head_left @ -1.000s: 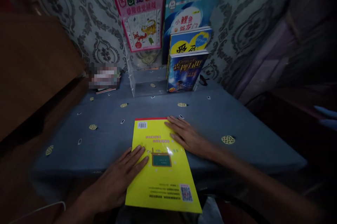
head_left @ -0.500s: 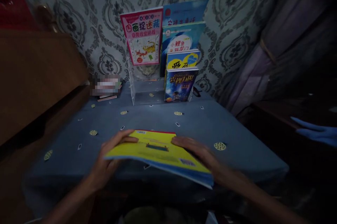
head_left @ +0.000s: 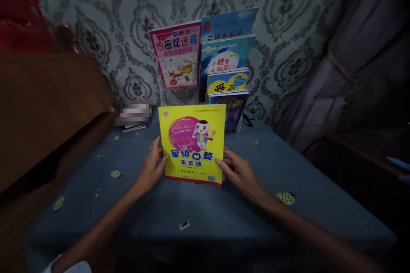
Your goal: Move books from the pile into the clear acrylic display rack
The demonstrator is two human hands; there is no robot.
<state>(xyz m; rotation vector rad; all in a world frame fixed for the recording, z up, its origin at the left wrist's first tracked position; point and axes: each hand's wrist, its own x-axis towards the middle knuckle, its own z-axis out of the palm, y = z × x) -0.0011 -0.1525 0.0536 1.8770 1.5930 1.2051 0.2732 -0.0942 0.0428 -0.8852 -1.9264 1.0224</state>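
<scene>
A yellow workbook (head_left: 192, 145) with a pink circle and a cartoon child stands upright, cover toward me, above the cloth-covered table (head_left: 134, 204). My left hand (head_left: 154, 162) grips its left edge, thumb on the front cover. On the right edge my right hand (head_left: 235, 170) holds it the same way; the fingers behind the book are mostly hidden. Just beyond is a clear book rack, largely covered by the workbook. In its right part stand a dark blue book (head_left: 237, 113), a blue-yellow book (head_left: 227, 81) and taller blue books (head_left: 229, 51); a pink picture book (head_left: 179, 57) stands at left.
At the back left lies a small stack of books (head_left: 133, 117), partly blurred. A brown wooden cabinet (head_left: 48, 106) with a red bag (head_left: 24, 21) on top borders the left side. A purple curtain (head_left: 323, 93) hangs at right. Dark glasses (head_left: 247, 120) lie beside the rack.
The workbook has gone from lying tilted, back cover up, near the front edge to upright with its front cover facing me. Both hands have moved forward with it, toward the rack.
</scene>
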